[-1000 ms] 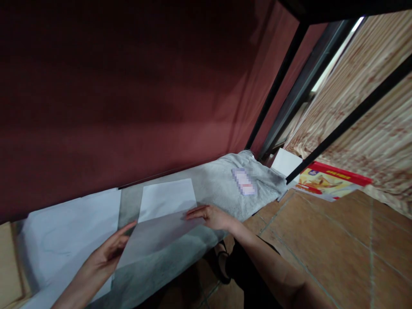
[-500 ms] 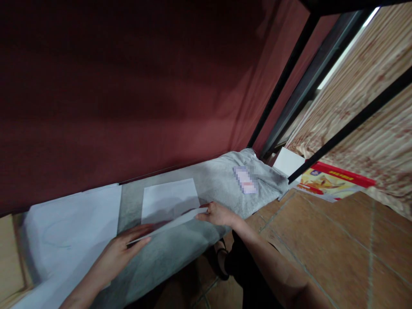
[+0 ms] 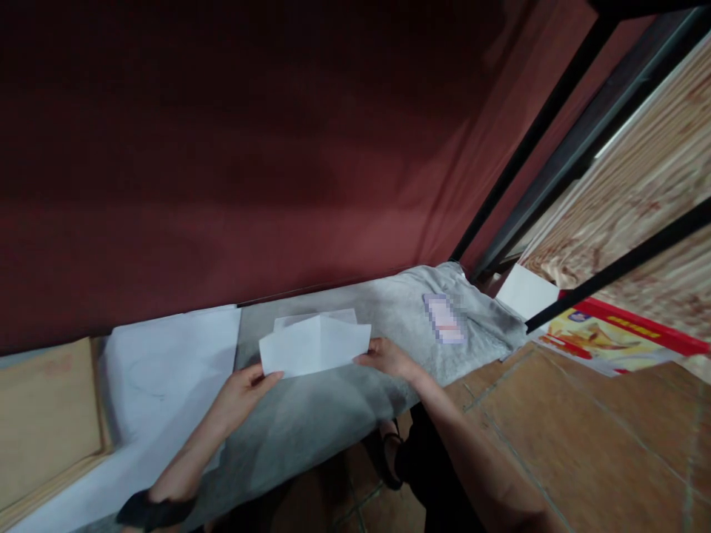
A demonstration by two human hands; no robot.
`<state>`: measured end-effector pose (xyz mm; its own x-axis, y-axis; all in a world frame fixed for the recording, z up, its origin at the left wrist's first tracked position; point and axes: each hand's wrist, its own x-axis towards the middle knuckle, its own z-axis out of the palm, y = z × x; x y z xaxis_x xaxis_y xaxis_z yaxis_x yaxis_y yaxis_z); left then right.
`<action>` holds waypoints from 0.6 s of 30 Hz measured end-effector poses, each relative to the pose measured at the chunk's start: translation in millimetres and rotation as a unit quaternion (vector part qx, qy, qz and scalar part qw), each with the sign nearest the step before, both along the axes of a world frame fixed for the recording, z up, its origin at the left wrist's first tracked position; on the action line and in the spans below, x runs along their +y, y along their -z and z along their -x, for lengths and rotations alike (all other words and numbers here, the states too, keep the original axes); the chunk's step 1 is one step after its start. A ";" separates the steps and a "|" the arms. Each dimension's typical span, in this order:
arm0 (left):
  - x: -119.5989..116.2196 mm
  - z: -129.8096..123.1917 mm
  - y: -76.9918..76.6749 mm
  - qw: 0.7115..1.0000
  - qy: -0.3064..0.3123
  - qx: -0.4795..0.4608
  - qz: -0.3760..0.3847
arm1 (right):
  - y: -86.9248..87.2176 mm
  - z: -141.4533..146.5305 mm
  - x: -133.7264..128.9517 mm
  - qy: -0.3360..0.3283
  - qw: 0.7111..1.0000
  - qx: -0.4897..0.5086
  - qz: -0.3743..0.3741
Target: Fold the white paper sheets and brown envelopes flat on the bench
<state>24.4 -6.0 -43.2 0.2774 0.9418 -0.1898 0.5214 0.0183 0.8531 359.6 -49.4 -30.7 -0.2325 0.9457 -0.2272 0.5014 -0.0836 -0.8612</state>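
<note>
A creased white sheet of paper (image 3: 316, 346) is held up between my two hands, a vertical fold line down its middle. My left hand (image 3: 244, 392) pinches its lower left corner between thumb and fingers. At the lower right corner, my right hand (image 3: 389, 357) grips the edge. Behind this sheet lies another white paper (image 3: 286, 323), mostly covered, on the grey cloth (image 3: 289, 422). Farther right on the cloth is a flat pinkish item (image 3: 444, 320), its surface blurred by pixels.
Left of my hands, large white sheets (image 3: 178, 363) bear a faint curved line. Brown paper envelopes or folders (image 3: 49, 414) are stacked at the far left. A dark red wall (image 3: 222, 222) rises behind. Black bars (image 3: 533, 141), a red and yellow box (image 3: 616, 337) and a patterned curtain (image 3: 655, 192) stand right.
The sheet has turned from nearly edge-on to facing me, spread between both hands. My view has shifted left, bringing more of the brown stack into sight.
</note>
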 end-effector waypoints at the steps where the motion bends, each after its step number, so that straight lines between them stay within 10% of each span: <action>1: -1.3 1.6 0.0 1.000 0.018 0.005 0.006 | 0.5 -3.9 -0.4 -0.037 0.999 0.033 0.001; 7: -7.1 6.6 -7.1 0.991 0.124 -0.043 0.022 | 2.1 -16.4 1.2 -0.110 0.992 0.057 -0.012; 18: 7.6 -16.5 1.0 0.990 -0.063 -0.124 0.028 | 9.3 -1.6 12.0 0.049 0.998 -0.041 0.005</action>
<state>40.9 1.6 -44.2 0.2038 0.9616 -0.1836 0.2861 0.1209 0.9505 361.2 -37.4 -40.0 -0.1200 0.9604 -0.2516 0.5592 -0.1440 -0.8164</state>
